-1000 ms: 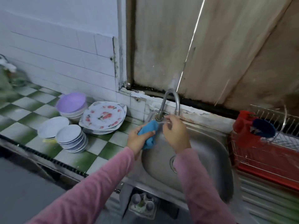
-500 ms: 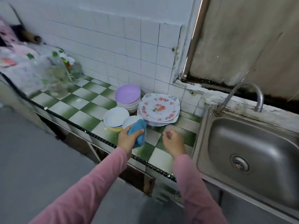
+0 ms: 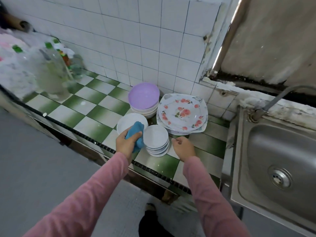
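Observation:
My left hand (image 3: 126,143) grips a blue cloth (image 3: 135,134) just left of a stack of small white saucers (image 3: 156,139) on the green-and-white tiled counter (image 3: 90,108). My right hand (image 3: 184,147) hovers just right of that stack, fingers loosely curled, holding nothing. Behind the cloth sits a white bowl (image 3: 128,122). Further back stand a stack of bowls topped by a purple one (image 3: 143,98) and a pile of flowered plates (image 3: 182,113).
A steel sink (image 3: 256,151) with its drain (image 3: 280,177) lies to the right, the tap (image 3: 273,103) at its back corner. Blurred clear bottles (image 3: 53,69) stand at the counter's left. A white tiled wall (image 3: 136,40) rises behind the dishes.
I have turned from the tap and sink to the counter on the left. Both hands moved to the saucer stack, the left still gripping the blue cloth.

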Demonstrator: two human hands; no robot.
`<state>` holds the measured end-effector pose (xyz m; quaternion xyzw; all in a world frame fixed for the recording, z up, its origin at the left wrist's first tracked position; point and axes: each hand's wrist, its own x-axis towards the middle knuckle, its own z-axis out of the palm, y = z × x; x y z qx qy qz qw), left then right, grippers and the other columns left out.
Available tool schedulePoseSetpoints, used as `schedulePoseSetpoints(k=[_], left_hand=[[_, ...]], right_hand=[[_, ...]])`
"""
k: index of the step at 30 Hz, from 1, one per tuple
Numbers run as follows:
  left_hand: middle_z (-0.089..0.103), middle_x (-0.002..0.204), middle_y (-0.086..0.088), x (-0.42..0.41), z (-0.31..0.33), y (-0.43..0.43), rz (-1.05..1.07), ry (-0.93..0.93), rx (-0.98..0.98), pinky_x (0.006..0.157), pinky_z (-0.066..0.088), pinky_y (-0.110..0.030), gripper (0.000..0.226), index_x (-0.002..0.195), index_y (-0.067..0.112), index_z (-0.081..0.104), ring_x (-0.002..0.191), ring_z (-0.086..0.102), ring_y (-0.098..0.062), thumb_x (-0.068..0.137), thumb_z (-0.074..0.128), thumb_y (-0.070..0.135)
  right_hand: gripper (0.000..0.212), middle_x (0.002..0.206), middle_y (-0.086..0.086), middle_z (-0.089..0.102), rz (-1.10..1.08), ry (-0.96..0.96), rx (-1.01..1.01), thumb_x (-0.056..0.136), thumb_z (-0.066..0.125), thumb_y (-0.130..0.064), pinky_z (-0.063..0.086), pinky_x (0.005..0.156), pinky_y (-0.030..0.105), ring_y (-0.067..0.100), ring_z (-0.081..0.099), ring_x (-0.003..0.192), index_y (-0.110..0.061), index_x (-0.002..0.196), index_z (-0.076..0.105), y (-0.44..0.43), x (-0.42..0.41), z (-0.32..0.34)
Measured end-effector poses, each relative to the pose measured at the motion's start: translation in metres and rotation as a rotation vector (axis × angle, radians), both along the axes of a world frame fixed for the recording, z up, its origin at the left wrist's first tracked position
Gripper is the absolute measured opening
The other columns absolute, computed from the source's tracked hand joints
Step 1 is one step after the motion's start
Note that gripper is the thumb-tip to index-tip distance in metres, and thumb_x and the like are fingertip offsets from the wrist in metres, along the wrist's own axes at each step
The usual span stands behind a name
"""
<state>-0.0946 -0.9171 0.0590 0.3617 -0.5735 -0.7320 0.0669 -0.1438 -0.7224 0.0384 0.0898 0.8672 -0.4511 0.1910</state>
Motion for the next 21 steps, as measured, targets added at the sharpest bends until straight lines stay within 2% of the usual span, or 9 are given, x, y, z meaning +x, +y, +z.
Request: schedulePoseSetpoints(k=[4, 6, 9, 11, 16, 21], left_hand=[[0.063, 0.107, -0.008, -0.031, -0.003, -0.011, -0.047, -0.026, -0.027, 0.07, 0.055, -0.032, 0.036, 0.115, 0.018, 0.062, 0.086, 0.06, -0.022, 0.082, 0.075, 0.016], [0.062, 0.107, -0.007, -0.045, -0.005, -0.016, -0.058, -0.041, -0.027, 0.074, 0.056, -0.035, 0.037, 0.116, 0.018, 0.062, 0.088, 0.06, -0.022, 0.082, 0.076, 0.016], [0.064, 0.111, -0.011, -0.061, -0.01, -0.024, -0.058, -0.063, -0.034, 0.089, 0.056, -0.044, 0.04, 0.118, 0.016, 0.062, 0.095, 0.062, -0.027, 0.081, 0.077, 0.019], [0.065, 0.114, -0.012, -0.07, -0.012, -0.028, -0.059, -0.072, -0.039, 0.093, 0.055, -0.046, 0.041, 0.118, 0.016, 0.062, 0.099, 0.062, -0.03, 0.081, 0.078, 0.02], [0.064, 0.11, -0.01, -0.083, -0.011, -0.033, -0.108, -0.049, -0.034, 0.092, 0.055, -0.048, 0.042, 0.12, 0.017, 0.061, 0.093, 0.063, -0.027, 0.082, 0.077, 0.02], [0.062, 0.114, -0.011, -0.088, -0.007, -0.039, -0.165, -0.04, -0.04, 0.085, 0.056, -0.04, 0.046, 0.126, 0.015, 0.059, 0.089, 0.061, -0.022, 0.083, 0.076, 0.017]], right_hand=[[0.04, 0.134, 0.009, 0.06, 0.1, -0.049, 0.048, 0.101, 0.052, -0.037, 0.042, 0.107, 0.04, 0.027, 0.057, 0.119, -0.01, 0.131, 0.055, -0.018, -0.029, -0.006], [0.041, 0.136, 0.007, 0.059, 0.141, -0.078, 0.084, 0.101, 0.051, -0.039, 0.042, 0.11, 0.044, 0.027, 0.056, 0.124, -0.012, 0.133, 0.053, -0.025, -0.038, -0.01], [0.038, 0.133, 0.006, 0.061, 0.22, -0.076, 0.186, 0.101, 0.05, -0.038, 0.047, 0.105, 0.042, 0.025, 0.058, 0.119, -0.015, 0.131, 0.054, -0.034, -0.048, -0.017], [0.035, 0.13, 0.006, 0.062, 0.273, -0.057, 0.278, 0.101, 0.049, -0.038, 0.048, 0.102, 0.042, 0.025, 0.059, 0.117, -0.016, 0.128, 0.054, -0.038, -0.053, -0.02], [0.028, 0.121, 0.007, 0.064, 0.339, -0.002, 0.452, 0.105, 0.042, -0.032, 0.051, 0.095, 0.037, 0.024, 0.062, 0.108, -0.017, 0.123, 0.056, -0.042, -0.058, -0.023], [0.025, 0.118, 0.009, 0.066, 0.303, 0.037, 0.512, 0.105, 0.041, -0.025, 0.051, 0.089, 0.035, 0.026, 0.063, 0.103, -0.016, 0.121, 0.059, -0.049, -0.059, -0.022]])
